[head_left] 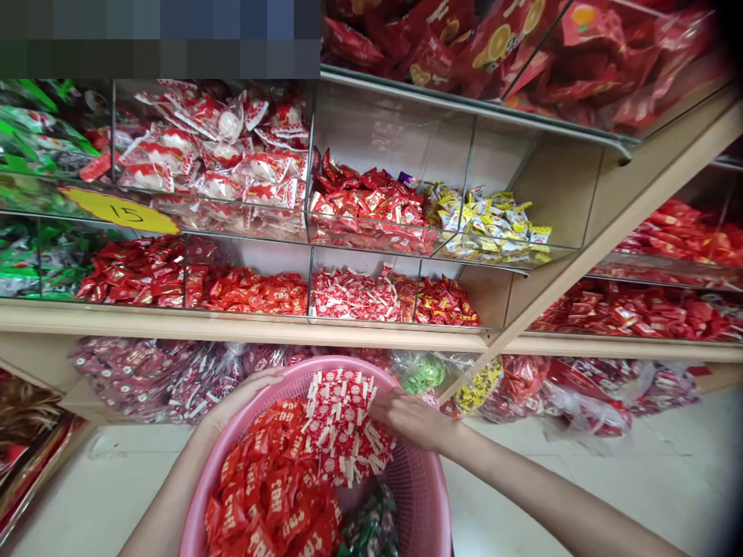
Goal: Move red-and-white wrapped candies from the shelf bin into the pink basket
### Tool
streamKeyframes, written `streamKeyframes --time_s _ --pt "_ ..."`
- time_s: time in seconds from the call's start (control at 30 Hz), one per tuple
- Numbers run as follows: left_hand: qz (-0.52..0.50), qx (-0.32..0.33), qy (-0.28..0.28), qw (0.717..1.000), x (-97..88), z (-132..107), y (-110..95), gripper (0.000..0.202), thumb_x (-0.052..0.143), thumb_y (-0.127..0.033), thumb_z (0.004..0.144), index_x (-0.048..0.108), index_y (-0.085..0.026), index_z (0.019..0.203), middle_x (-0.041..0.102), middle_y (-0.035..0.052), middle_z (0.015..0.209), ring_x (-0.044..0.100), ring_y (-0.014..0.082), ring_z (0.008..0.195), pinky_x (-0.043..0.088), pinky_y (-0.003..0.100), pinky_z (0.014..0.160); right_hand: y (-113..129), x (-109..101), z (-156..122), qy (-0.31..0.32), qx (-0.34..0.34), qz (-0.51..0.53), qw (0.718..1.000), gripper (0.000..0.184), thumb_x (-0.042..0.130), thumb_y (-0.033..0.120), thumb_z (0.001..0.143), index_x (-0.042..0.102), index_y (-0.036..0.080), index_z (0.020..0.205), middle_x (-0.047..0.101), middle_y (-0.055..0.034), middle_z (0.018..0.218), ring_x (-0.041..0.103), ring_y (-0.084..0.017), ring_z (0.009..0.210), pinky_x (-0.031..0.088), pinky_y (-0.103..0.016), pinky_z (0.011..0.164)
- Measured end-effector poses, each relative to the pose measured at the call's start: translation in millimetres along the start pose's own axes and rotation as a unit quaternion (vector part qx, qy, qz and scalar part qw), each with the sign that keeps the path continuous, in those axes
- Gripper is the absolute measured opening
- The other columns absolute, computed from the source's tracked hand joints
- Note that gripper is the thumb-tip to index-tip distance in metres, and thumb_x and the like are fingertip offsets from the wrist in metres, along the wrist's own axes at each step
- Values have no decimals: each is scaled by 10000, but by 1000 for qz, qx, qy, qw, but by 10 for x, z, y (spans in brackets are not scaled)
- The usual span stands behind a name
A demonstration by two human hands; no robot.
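Observation:
A pink plastic basket [200, 480] with a mesh wall stands low in front of me. My left hand [249, 394] wraps around its left rim from outside, fingers partly hidden behind it. Over the right rim reaches my right hand [415, 418], its fingers curled and closed at the edge of the red-and-white wrapped candies [342, 425]. What those fingers pinch, if anything, is hidden. Red wrapped candies with gold print [261, 480] fill the basket's left side. Dark green wrapped candies [371, 522] lie at the bottom right.
Shelf bins ahead hold red-and-white candies [360, 294], orange-red candies [258, 290] and yellow-white candies [493, 220]. A yellow tag [121, 210] reads 15. Bagged candies [151, 375] lie beneath the wooden shelf edge [249, 323]. A slanting wooden upright [615, 209] divides the shelves. The floor [655, 480] is pale tile.

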State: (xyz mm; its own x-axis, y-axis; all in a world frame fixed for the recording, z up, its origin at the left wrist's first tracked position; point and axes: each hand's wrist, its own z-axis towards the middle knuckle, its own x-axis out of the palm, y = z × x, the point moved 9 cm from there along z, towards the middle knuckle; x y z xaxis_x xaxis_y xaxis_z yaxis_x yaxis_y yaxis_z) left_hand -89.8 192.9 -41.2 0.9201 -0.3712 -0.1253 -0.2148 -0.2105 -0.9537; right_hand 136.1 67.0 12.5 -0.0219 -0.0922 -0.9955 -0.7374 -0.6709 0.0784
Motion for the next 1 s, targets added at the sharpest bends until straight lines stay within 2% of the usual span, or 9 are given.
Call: streamKeyframes --time_s 0.1,0.2,0.37,0.47,0.57,0.67,0.8,0.9,1.0 --pt "14 29 7 999 -5 -25 -46 290 673 -355 549 720 -219 800 590 37 1220 428 248 1215 247 325 1054 -82 -199 -69 -68 52 98 991 119 458 157 850 560 197 895 612 -28 882 551 -147 835 392 -269 750" --pt "36 24 1 999 -39 22 31 336 660 -369 586 710 -230 888 573 33 1246 410 245 1235 250 326 1053 -187 -286 -187 -165 111 198 960 148 447 173 861 559 204 952 609 -35 923 552 -146 869 402 -274 780" --pt "59 -36 -13 998 -112 124 249 487 643 -416 637 636 -218 1082 522 53 1301 381 245 1263 247 342 1057 -294 -203 -341 -296 149 323 887 143 442 225 874 573 208 927 607 -39 932 555 -148 895 424 -274 797" --pt "46 -7 1 999 -123 115 207 438 681 -397 593 680 -215 991 550 52 1270 374 252 1266 224 342 1069 -388 -150 -384 -333 172 371 850 144 443 261 876 579 214 887 612 -34 900 569 -150 860 440 -273 782" --pt "-5 2 7 1000 -93 50 124 375 729 -341 531 710 -220 886 583 34 1233 363 253 1273 215 310 1074 -447 -140 -403 -351 175 395 831 147 447 290 873 579 225 863 618 -32 884 577 -159 839 454 -280 766" --pt "-84 -77 9 993 17 -32 163 398 699 -341 587 672 -214 963 652 48 1119 501 270 1165 350 353 999 -454 -122 -401 -346 174 400 831 161 444 311 873 579 229 844 621 -38 877 582 -172 837 461 -292 759" --pt "-168 -183 42 968 229 -121 274 459 646 -370 633 611 -202 1059 721 62 856 682 286 792 515 393 747 -438 -170 -382 -322 175 378 850 161 439 298 878 582 224 887 621 -37 899 580 -163 852 451 -276 771" --pt "-215 -205 59 953 299 -129 312 471 638 -361 635 596 -193 1073 723 58 754 680 266 617 531 375 625 -485 -438 -319 -318 158 321 878 178 449 290 880 580 226 981 617 -37 961 558 -155 905 426 -270 806" --pt "-256 -208 70 941 329 -132 311 467 639 -326 640 585 -172 1078 722 54 727 675 246 606 526 342 608 -659 -908 -163 -349 139 240 895 193 454 293 881 577 210 1004 614 -45 975 531 -157 936 395 -281 835"
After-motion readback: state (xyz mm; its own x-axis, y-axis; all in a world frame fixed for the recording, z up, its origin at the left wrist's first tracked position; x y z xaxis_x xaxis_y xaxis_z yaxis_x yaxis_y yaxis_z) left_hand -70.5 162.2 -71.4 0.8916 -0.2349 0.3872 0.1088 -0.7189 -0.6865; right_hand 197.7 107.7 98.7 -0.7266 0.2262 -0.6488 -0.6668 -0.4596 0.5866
